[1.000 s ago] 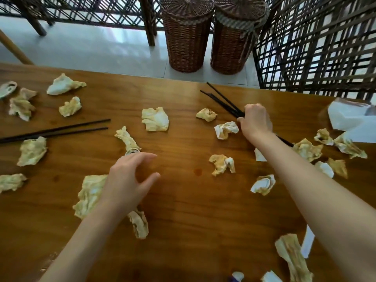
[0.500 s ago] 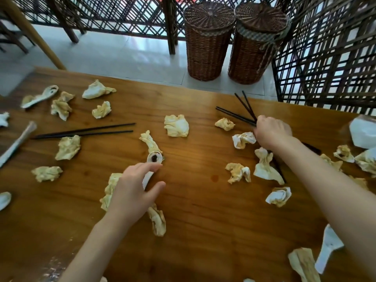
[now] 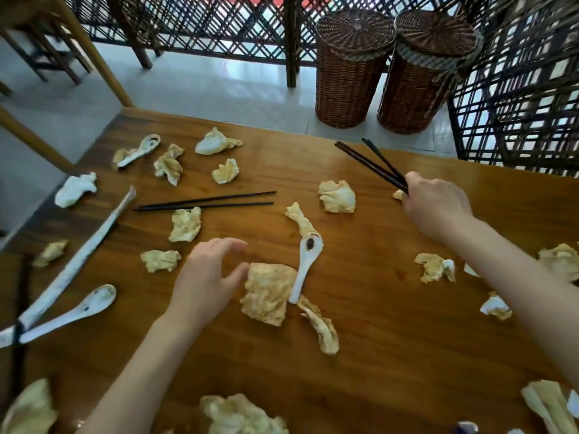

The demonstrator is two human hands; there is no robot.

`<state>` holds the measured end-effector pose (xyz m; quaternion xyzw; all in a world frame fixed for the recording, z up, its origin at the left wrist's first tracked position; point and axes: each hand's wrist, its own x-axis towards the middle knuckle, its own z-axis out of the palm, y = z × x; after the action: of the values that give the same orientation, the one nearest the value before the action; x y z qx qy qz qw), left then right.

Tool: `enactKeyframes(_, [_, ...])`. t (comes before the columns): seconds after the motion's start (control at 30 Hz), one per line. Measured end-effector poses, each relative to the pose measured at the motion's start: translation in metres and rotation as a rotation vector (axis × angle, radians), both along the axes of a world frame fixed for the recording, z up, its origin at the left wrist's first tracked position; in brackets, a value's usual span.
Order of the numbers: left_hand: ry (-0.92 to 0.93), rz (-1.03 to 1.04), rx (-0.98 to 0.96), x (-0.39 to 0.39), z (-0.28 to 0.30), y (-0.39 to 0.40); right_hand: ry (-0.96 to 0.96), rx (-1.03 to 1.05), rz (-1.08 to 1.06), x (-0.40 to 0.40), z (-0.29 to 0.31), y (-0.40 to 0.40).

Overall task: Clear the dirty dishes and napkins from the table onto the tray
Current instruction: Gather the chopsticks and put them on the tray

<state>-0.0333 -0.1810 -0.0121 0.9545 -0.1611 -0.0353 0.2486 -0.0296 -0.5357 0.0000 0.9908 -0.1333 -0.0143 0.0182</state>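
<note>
My right hand (image 3: pixel 437 206) is closed around a pair of black chopsticks (image 3: pixel 369 162) at the far right of the wooden table (image 3: pixel 376 355); their tips stick out toward the far edge. My left hand (image 3: pixel 205 281) hovers open over the table's middle, thumb beside a flat stained napkin (image 3: pixel 266 296). A white soup spoon (image 3: pixel 307 263) with a dark stain lies just right of that napkin. A second pair of black chopsticks (image 3: pixel 203 202) lies further left. Several crumpled stained napkins, such as the napkin (image 3: pixel 337 196), are scattered all over. No tray is in view.
Two more white spoons lie at the left, the spoon (image 3: pixel 73 313) and the spoon (image 3: pixel 139 151), and a long white strip (image 3: pixel 84 255) beside them. Two lidded wicker baskets (image 3: pixel 352 68) and dark lattice screens (image 3: pixel 517 89) stand on the floor beyond the table's far edge.
The view has swung left, bringing more of the table's left side in. My right hand has lifted the chopsticks off the table. My left hand has moved left of the spoon and napkin.
</note>
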Motion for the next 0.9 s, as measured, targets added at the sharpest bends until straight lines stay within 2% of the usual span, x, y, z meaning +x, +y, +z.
enactKeyframes(0.17, [0.01, -0.069, 0.081, 0.054, 0.002, 0.04, 0.048, 0.079, -0.087, 0.008, 0.004, 0.058])
enactKeyframes(0.4, [-0.008, -0.247, 0.145, 0.131, -0.003, 0.039, 0.089, 0.203, -0.27, 0.002, -0.01, 0.114])
enactKeyframes(0.73, [-0.1, -0.363, 0.195, 0.158, -0.033, 0.013, 0.104, 0.321, -0.391, -0.006, -0.032, 0.15])
enactKeyframes(0.9, [-0.149, -0.319, 0.109, 0.162, -0.042, 0.012, 0.086, 0.318, -0.416, -0.006, -0.034, 0.157])
